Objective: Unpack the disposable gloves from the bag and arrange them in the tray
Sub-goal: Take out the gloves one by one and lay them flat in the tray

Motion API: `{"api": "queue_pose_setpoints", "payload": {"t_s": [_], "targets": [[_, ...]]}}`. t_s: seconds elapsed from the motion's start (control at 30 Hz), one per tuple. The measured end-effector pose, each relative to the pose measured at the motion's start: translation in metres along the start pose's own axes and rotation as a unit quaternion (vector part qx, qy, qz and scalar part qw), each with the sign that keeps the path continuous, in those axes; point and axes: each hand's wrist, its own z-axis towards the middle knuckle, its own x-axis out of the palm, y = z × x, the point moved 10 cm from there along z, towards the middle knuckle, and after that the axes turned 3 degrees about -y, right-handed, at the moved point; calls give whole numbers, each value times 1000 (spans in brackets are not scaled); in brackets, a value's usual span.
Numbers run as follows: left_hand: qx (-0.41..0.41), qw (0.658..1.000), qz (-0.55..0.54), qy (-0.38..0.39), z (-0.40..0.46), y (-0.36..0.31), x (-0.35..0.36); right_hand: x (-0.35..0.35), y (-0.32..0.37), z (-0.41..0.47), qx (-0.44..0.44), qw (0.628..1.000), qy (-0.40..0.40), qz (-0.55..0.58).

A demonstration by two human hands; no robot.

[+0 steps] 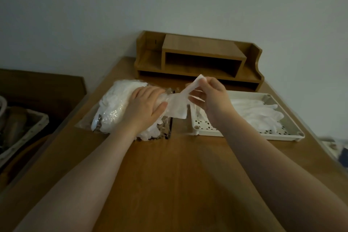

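Note:
A clear plastic bag (113, 107) stuffed with white disposable gloves lies on the wooden desk, left of centre. My left hand (145, 105) lies flat on top of it with straight fingers, pressing it down. My right hand (211, 96) pinches one white glove (178, 105) by its upper end; the glove stretches from the bag's mouth up to my fingers. To the right stands a cream perforated tray (207, 132) with several white gloves (258, 113) laid flat inside it.
A wooden desk organiser (199, 58) with a shelf stands at the back of the desk (169, 175) against the wall. Off the desk's left edge sits a basket (22, 128) with dark items. The desk's right edge runs close behind the tray.

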Motion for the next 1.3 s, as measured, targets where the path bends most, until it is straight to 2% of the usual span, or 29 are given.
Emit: {"api": "queue_pose_setpoints", "payload": {"t_s": [0.07, 0.13, 0.23, 0.27, 0.33, 0.4, 0.5, 0.6, 0.7, 0.8, 0.87, 0.93, 1.0, 1.1, 1.17, 1.23, 1.3], "targets": [[-4, 999, 28, 26, 4, 2, 8, -9, 10, 2, 4, 997, -17, 78], [-25, 999, 9, 36, 11, -3, 10, -15, 19, 4, 0, 993, -19, 114], [-51, 979, -188, -55, 18, -30, -26, -18, 29, 7, -6, 990, 1, 142], [-34, 967, -246, -57, 22, -46, -35, -19, 32, 8, -9, 989, 6, 149], [-5, 942, -336, 17, 29, -78, -36, -21, 37, 9, -15, 987, 9, 157], [-34, 911, -390, 132, 33, -99, -19, -25, 41, 11, -16, 989, -1, 148], [-56, 899, -372, 224, 35, -112, 1, -36, 49, 10, -32, 996, -10, 85], [-49, 897, -355, 261, 34, -119, 13, -51, 57, 9, -48, 996, -13, 73], [-88, 884, -377, 262, 33, -116, 21, -79, 62, 11, -54, 994, -54, 75], [-137, 873, -407, 230, 35, -105, 21, -116, 65, 16, -71, 989, -125, 44], [-169, 839, -471, 212, 37, -103, 20, -140, 59, 18, -64, 984, -168, 7], [-180, 797, -539, 204, 41, -109, 16, -158, 47, 19, -36, 984, -172, -12], [-168, 779, -566, 210, 45, -120, 13, -163, 33, 23, 13, 989, -123, -76], [-132, 782, -552, 257, 47, -143, 15, -168, 22, 28, 50, 972, -51, -225], [-113, 778, -545, 291, 48, -158, 18, -156, 34, 28, -18, 965, 18, -260], [-99, 778, -538, 310, 50, -168, 19, -123, 44, 17, -80, 949, 158, -260], [-88, 788, -525, 311, 54, -175, 19, -96, 42, 1, -88, 923, 271, -258]]}}
